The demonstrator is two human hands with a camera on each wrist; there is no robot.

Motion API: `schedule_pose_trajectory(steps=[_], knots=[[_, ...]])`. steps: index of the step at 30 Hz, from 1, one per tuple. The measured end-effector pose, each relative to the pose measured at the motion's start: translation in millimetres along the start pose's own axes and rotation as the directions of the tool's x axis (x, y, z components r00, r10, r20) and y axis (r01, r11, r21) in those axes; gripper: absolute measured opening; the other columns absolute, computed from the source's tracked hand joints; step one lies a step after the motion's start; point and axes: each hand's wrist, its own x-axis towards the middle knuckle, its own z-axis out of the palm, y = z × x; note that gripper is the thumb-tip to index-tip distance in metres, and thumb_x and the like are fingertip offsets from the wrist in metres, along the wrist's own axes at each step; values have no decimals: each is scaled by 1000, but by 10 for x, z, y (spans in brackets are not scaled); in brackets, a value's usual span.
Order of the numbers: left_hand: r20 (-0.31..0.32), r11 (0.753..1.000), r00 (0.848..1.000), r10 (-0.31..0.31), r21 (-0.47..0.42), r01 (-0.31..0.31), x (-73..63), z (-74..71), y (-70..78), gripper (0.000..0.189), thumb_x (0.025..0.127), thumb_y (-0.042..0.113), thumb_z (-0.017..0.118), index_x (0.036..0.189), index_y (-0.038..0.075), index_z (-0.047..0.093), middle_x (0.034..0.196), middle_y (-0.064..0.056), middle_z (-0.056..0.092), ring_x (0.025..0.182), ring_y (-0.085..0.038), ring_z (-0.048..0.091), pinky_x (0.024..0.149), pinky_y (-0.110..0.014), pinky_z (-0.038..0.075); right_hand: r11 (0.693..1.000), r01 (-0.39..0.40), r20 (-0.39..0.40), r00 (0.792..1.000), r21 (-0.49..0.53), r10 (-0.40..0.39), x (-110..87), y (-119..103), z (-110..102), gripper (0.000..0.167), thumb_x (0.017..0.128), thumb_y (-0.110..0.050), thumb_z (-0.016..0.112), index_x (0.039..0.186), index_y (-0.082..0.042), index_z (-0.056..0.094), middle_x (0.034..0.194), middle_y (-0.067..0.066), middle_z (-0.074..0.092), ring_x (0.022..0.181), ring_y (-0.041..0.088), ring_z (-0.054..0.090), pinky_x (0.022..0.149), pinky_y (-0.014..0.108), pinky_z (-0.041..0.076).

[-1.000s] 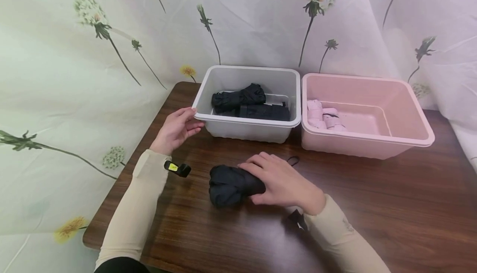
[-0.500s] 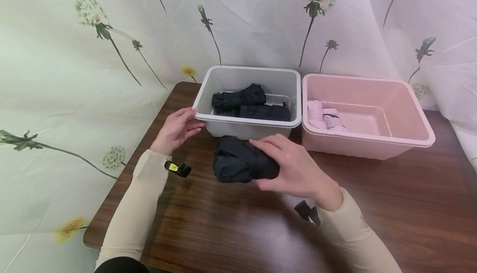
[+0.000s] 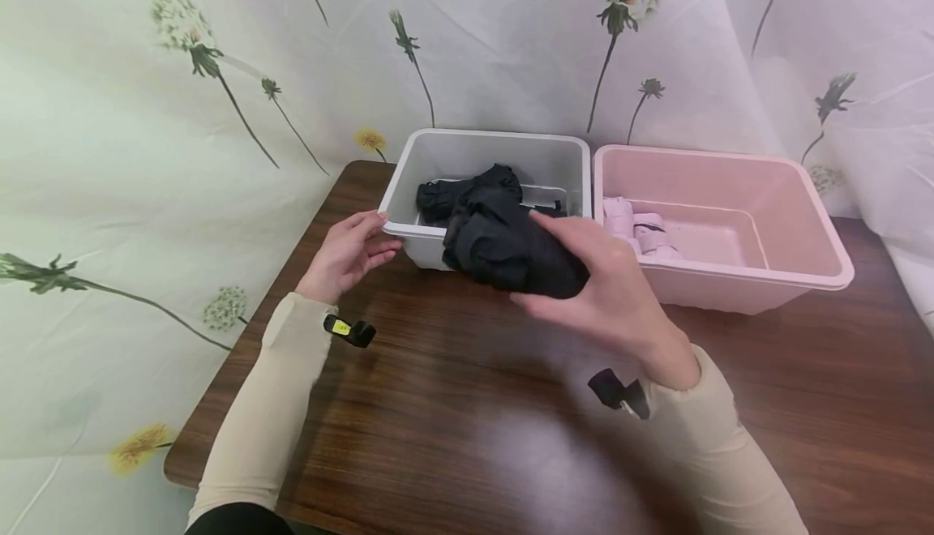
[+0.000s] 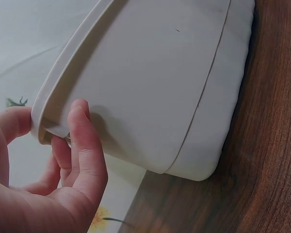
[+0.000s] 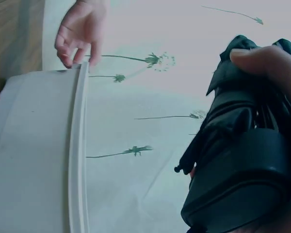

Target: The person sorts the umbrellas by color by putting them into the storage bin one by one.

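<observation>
My right hand [image 3: 606, 288] grips a black folding umbrella [image 3: 511, 247], its fabric gathered in folds. The umbrella is raised over the front rim of the grey bin [image 3: 503, 152], overlapping it in the head view. Its blunt handle end and a small cord show in the right wrist view, with the thumb across the folded fabric [image 5: 233, 111]. At the bin's near left corner my left hand [image 3: 350, 255] pinches the rim [image 4: 53, 80], thumb on one side and fingers below. Inside the bin lies another black folded umbrella [image 3: 438, 199], with more black items partly hidden behind the held one.
A pink bin [image 3: 730, 174] stands close beside the grey one, with light pink rolled bundles [image 3: 619, 215] at its left end. Both rest on a dark wooden table [image 3: 438, 438]. A flower-print cloth [image 3: 496, 49] hangs behind.
My right hand has lifted the black umbrella from the table and carried it up and away from me to the grey bin's front rim. My left hand has stayed at the corner.
</observation>
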Motion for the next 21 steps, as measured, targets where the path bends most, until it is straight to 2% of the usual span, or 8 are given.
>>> schedule_pose_trajectory(steps=[5, 9, 15, 21], knots=[[3, 1000, 1000, -1, 4, 1, 1, -13, 3, 51, 95, 27, 62, 139, 10, 41, 114, -4, 56, 78, -13, 68, 71, -23, 58, 995, -75, -87, 993, 60, 80, 85, 8, -45, 65, 63, -11, 85, 125, -6, 63, 112, 8, 69, 100, 18, 61, 86, 19, 44], [7, 1000, 1000, -3, 7, 3, 1, -22, 0, 53, 95, 27, 62, 140, 9, 40, 116, -4, 55, 79, -13, 68, 72, -23, 58, 982, -170, -136, 974, 81, 180, 152, 12, -57, 57, 66, -11, 83, 120, -9, 66, 108, 5, 71, 90, 13, 60, 78, 18, 44], [2, 1000, 1000, 0, 9, 0, 3, -26, -4, 56, 94, 29, 63, 141, 9, 40, 116, -4, 56, 79, -13, 68, 72, -23, 59, 934, -311, -142, 931, 177, 337, 270, 44, -55, 54, 69, -14, 84, 121, -16, 67, 105, 3, 70, 86, 10, 58, 73, 20, 47], [-2, 1000, 1000, 3, 7, -3, 6, -24, -9, 56, 94, 29, 64, 141, 9, 41, 115, -4, 57, 79, -14, 69, 71, -24, 59, 902, -350, -142, 909, 253, 392, 369, 118, -34, 55, 72, -14, 83, 124, -20, 65, 105, 4, 67, 89, 12, 57, 73, 22, 48]])
